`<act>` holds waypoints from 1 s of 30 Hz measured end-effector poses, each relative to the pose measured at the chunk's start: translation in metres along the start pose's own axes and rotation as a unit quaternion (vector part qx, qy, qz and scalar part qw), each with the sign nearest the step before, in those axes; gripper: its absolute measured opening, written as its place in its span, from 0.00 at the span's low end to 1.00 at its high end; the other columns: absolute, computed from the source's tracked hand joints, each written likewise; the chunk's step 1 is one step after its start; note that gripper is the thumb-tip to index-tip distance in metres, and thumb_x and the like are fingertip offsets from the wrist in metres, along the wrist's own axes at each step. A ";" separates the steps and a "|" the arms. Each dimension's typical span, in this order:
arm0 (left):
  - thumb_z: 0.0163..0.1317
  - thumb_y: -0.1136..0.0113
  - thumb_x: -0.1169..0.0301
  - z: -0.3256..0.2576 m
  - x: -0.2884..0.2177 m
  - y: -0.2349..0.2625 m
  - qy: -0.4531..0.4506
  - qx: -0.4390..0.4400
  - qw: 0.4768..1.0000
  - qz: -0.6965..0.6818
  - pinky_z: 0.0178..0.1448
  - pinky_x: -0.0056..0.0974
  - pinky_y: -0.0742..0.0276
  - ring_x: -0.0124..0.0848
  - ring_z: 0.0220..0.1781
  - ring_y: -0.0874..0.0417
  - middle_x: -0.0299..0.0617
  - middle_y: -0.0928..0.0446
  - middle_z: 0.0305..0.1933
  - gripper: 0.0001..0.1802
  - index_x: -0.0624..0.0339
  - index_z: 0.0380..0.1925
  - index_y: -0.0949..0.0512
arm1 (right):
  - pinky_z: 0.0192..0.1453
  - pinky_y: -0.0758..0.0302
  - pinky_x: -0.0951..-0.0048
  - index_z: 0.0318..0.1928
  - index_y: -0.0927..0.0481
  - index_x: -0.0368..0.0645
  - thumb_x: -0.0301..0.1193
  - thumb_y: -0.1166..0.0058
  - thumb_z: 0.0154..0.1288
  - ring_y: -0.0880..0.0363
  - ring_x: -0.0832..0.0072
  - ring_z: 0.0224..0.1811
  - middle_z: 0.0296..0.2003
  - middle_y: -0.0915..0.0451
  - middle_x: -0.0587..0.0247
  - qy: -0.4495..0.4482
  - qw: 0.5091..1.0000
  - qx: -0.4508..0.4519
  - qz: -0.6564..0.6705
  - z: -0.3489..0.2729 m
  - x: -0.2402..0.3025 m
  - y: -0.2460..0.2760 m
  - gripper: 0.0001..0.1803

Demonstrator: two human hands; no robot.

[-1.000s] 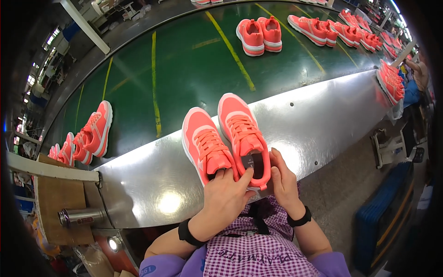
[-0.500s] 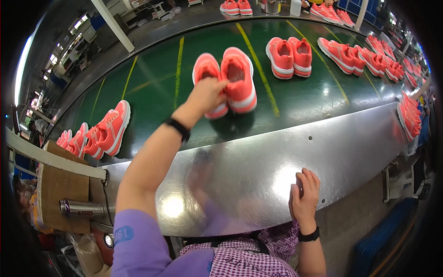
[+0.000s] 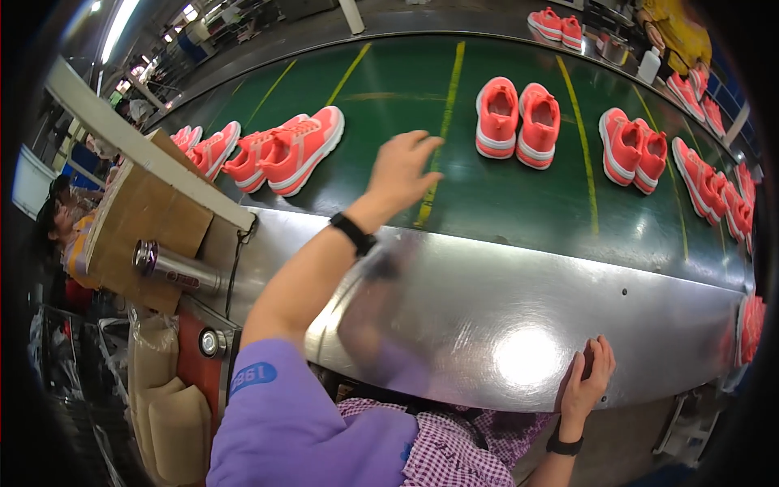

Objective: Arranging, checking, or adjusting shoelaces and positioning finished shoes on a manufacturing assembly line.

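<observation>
The left hand (image 3: 403,172) is held over the green conveyor belt (image 3: 519,203) with fingers spread and empty; the nearest pair of coral sneakers (image 3: 518,123) lies apart at two o'clock. The right hand (image 3: 586,380) is laid open on the steel bench (image 3: 503,308) edge, its palm hidden, while further sneakers are cut off at three o'clock.

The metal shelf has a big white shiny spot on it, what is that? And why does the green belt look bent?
Head view: the white spot is glare from a lamp, mirrored in the metal shelf; the left hand and its arm show there too, as a dim smear. Head view: the green belt curves because the fisheye lens bends straight edges near the rim, where the picture also goes dark.
</observation>
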State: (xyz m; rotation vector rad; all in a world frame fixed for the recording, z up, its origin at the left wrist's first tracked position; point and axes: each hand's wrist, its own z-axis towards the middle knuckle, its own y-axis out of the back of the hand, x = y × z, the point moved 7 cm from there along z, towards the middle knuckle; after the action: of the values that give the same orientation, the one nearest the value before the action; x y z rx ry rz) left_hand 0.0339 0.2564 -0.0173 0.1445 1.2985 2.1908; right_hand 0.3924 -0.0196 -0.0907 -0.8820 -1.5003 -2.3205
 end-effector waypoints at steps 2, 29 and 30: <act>0.49 0.29 0.68 -0.038 0.058 0.044 0.072 -0.010 0.996 0.051 0.64 0.48 0.32 0.49 0.61 0.28 0.50 0.27 0.58 0.29 0.55 0.54 0.25 | 0.65 0.33 0.58 0.52 0.24 0.35 0.23 0.47 0.63 0.33 0.54 0.64 0.58 0.27 0.47 0.016 1.000 0.006 -0.002 -0.001 0.003 -0.003 0.16; 0.34 0.30 0.44 -0.083 0.169 0.128 0.270 0.151 0.938 0.155 0.40 0.46 0.21 0.43 0.37 0.15 0.46 0.17 0.31 0.29 0.55 0.29 0.17 | 0.67 0.37 0.60 0.57 0.27 0.33 0.27 0.54 0.71 0.35 0.55 0.64 0.61 0.30 0.48 0.053 0.991 -0.001 -0.120 -0.005 -0.002 -0.020 0.17; 0.34 0.29 0.44 -0.088 0.147 0.128 0.270 0.169 0.935 0.157 0.40 0.46 0.21 0.42 0.36 0.15 0.45 0.17 0.31 0.27 0.54 0.28 0.17 | 0.67 0.37 0.60 0.57 0.28 0.33 0.28 0.54 0.72 0.36 0.55 0.65 0.61 0.30 0.48 0.058 0.991 0.000 -0.123 -0.006 -0.002 -0.022 0.17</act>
State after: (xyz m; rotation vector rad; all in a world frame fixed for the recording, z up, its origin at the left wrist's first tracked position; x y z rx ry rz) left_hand -0.1750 0.2210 0.0151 -0.1432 2.0848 2.3410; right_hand 0.3808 -0.0155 -0.1099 -0.5764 -1.6402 -2.4918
